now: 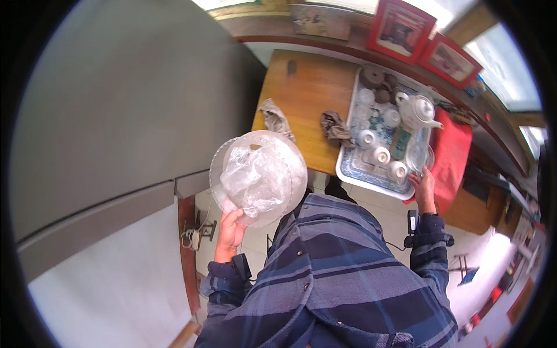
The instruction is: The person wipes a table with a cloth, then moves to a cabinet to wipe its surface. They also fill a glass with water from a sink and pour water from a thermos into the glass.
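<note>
My left hand (232,232) grips the near rim of a clear scalloped bowl (298,174), held up in front of the wooden table. Crumpled clear plastic film (256,176) lies in the bowl. At the tray's right near corner, my right hand (423,189) has its fingers and thumb on the edge of a clear round dish (418,155). The blue-and-white patterned tray (370,185) also carries a white teapot (421,111), several small white cups (380,155), a green packet (400,144) and dark brown teaware (372,77).
Two crumpled cloths, a pale one (276,117) and a brown one (336,128), lie on the wooden table (311,87). Red cloth (450,152) is right of the tray. A large grey panel (130,95) stands left. Red picture frames (402,32) line the ledge behind.
</note>
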`<state>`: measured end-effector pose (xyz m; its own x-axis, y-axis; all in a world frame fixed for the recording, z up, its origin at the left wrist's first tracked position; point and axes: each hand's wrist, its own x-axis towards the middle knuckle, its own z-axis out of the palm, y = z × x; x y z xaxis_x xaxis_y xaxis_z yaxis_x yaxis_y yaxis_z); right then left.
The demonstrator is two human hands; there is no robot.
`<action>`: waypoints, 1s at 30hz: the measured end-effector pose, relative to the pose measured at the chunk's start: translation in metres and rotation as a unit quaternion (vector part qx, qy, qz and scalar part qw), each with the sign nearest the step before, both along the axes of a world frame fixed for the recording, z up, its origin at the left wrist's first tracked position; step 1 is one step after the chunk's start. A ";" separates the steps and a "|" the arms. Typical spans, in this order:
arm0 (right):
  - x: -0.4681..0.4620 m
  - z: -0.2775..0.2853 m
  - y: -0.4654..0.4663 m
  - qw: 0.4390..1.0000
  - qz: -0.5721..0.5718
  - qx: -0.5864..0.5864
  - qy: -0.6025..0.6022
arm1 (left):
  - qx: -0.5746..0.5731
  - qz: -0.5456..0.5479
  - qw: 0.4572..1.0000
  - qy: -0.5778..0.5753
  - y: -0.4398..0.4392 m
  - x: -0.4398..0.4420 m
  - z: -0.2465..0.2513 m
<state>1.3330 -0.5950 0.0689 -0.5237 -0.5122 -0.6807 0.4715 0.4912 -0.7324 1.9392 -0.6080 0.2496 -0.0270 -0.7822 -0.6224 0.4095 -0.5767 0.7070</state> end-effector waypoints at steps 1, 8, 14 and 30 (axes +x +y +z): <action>-0.002 -0.005 -0.005 0.999 -0.021 0.019 -0.017 | -0.026 -0.001 1.000 0.017 0.002 0.000 0.000; -0.009 -0.015 -0.005 0.995 0.099 -0.025 -0.001 | 0.049 0.058 0.996 -0.035 0.013 0.012 -0.006; -0.023 0.035 -0.012 0.904 0.179 0.109 0.372 | 0.038 0.060 0.997 -0.038 0.013 0.024 -0.021; 0.350 0.068 -0.230 0.576 0.628 -0.298 0.431 | 0.046 0.007 0.998 -0.042 0.006 0.060 -0.037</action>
<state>1.6832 -0.8246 0.1369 0.5016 -0.8638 0.0465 -0.6459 -0.4097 -0.6442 1.9988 -0.6021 0.2123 0.0382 -0.7209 -0.6920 0.3590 -0.6364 0.6827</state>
